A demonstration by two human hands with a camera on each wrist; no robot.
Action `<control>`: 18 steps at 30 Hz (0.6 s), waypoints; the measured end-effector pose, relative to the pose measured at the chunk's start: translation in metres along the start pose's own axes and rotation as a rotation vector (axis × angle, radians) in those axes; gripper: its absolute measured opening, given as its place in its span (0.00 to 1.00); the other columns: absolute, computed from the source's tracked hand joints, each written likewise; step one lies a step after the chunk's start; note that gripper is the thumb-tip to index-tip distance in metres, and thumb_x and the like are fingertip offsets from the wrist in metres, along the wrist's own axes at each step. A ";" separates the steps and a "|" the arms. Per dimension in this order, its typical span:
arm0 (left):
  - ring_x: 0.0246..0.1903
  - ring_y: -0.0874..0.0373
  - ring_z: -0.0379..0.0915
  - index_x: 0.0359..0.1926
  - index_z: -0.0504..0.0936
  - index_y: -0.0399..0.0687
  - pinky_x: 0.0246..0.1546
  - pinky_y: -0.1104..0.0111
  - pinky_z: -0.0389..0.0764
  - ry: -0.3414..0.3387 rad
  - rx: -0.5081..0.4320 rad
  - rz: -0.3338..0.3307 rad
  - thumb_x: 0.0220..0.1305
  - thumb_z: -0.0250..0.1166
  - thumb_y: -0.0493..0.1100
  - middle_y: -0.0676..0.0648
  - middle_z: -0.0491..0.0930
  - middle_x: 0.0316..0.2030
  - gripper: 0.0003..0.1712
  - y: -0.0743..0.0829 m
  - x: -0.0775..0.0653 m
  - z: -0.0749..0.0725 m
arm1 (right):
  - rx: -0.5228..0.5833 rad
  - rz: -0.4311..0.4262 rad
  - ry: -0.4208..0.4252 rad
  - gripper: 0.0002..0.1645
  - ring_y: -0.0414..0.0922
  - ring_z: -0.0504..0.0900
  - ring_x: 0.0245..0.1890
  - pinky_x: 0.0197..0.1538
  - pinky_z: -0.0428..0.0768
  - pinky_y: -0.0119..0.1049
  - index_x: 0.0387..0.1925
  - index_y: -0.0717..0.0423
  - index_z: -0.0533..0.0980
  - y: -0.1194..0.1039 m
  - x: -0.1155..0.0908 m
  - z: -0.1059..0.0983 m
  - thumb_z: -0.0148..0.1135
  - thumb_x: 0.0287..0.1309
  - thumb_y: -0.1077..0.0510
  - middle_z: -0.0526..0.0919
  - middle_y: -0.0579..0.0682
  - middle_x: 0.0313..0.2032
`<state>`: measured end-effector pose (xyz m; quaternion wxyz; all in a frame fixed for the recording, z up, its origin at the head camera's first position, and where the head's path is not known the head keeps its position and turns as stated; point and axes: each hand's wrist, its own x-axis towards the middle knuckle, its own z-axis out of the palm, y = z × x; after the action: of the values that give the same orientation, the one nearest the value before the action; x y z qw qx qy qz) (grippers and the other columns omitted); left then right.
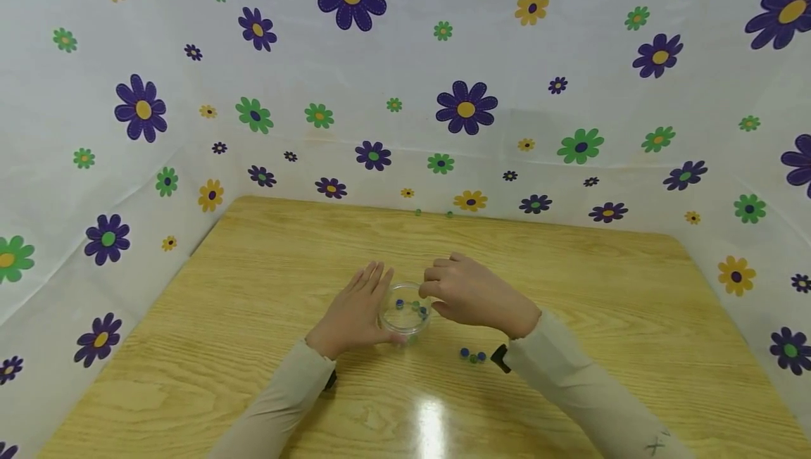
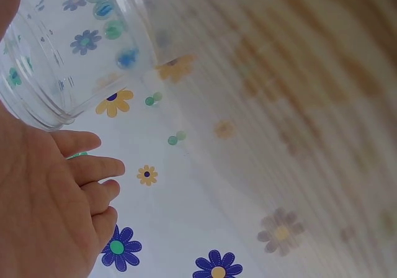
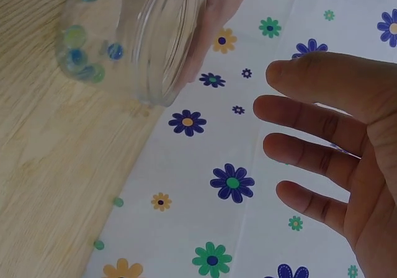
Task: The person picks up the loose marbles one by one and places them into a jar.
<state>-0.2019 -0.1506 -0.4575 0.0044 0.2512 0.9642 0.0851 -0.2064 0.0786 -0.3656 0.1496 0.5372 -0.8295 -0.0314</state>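
Observation:
A clear jar [image 1: 407, 329] stands upright on the table with several blue and green marbles [image 3: 75, 58] inside it. My left hand [image 1: 356, 311] lies against the jar's left side, thumb bent around the near side and fingers stretched forward; in the left wrist view the jar's threaded rim [image 2: 46, 113] is beside the index finger. My right hand [image 1: 469, 291] hovers at the right of the jar's mouth. In the right wrist view its thumb and loosely bent fingers [image 3: 310, 151] are apart, with nothing between them.
Three marbles [image 1: 473, 358], two blue and one green, lie on the wooden table [image 1: 190, 346] near my right wrist. At the back edge sit two small green marbles [image 1: 449, 215]. A white flowered sheet [image 1: 405, 65] walls the table at the back and sides.

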 end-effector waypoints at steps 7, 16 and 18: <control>0.73 0.43 0.40 0.72 0.48 0.36 0.73 0.54 0.46 0.003 -0.009 -0.005 0.44 0.61 0.77 0.33 0.48 0.72 0.68 0.000 0.002 0.000 | 0.041 0.041 -0.035 0.07 0.41 0.79 0.36 0.41 0.78 0.37 0.35 0.47 0.82 0.003 -0.021 0.000 0.68 0.51 0.56 0.83 0.43 0.34; 0.73 0.42 0.41 0.72 0.48 0.36 0.73 0.53 0.47 0.002 0.006 0.000 0.44 0.60 0.78 0.33 0.47 0.72 0.68 -0.001 0.002 0.003 | 0.052 0.066 -0.062 0.09 0.42 0.79 0.36 0.40 0.78 0.38 0.35 0.48 0.82 0.004 -0.050 0.010 0.70 0.49 0.55 0.83 0.43 0.34; 0.73 0.43 0.41 0.72 0.48 0.36 0.73 0.53 0.47 -0.003 0.007 0.000 0.44 0.60 0.78 0.33 0.47 0.72 0.68 -0.001 0.002 0.003 | 0.058 0.077 -0.071 0.09 0.42 0.79 0.37 0.40 0.78 0.38 0.35 0.48 0.82 0.003 -0.054 0.010 0.69 0.50 0.55 0.83 0.43 0.35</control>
<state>-0.2040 -0.1503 -0.4603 0.0050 0.2513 0.9645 0.0814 -0.1919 0.1276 -0.3862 0.1054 0.5076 -0.8548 -0.0204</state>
